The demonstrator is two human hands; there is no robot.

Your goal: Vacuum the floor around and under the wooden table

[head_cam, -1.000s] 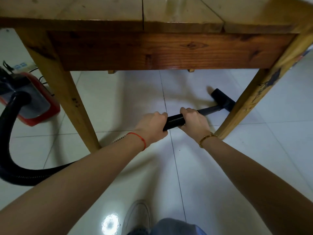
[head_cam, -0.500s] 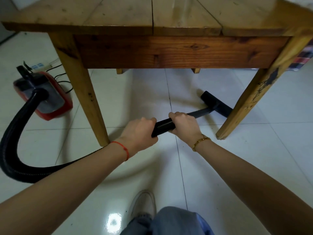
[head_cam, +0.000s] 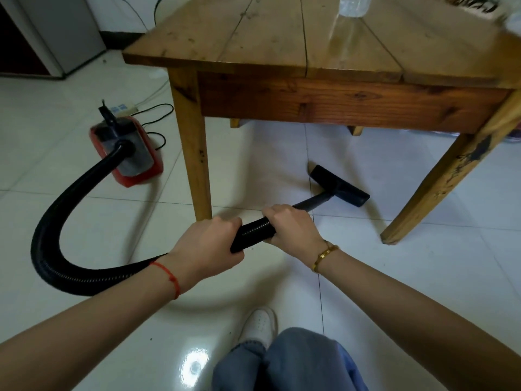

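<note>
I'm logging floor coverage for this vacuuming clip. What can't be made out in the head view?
- Far table legs: only stubs show, hidden by the table apron.
- Floor beyond them: hidden by the wooden table.
- Bottle: top cut off by the frame edge.
- Hose inside each grip: covered by the left hand and right hand.

Open floor (head_cam: 270, 153) lying ahead of the fingers (head_cam: 277, 211) under the table (head_cam: 282, 46), near left leg (head_cam: 194, 153) standing just beyond the left knuckles, right leg (head_cam: 439, 187) slanting off to their right, apron (head_cam: 338, 103) hanging low overhead, nozzle (head_cam: 339, 186) sitting between the legs.
</note>
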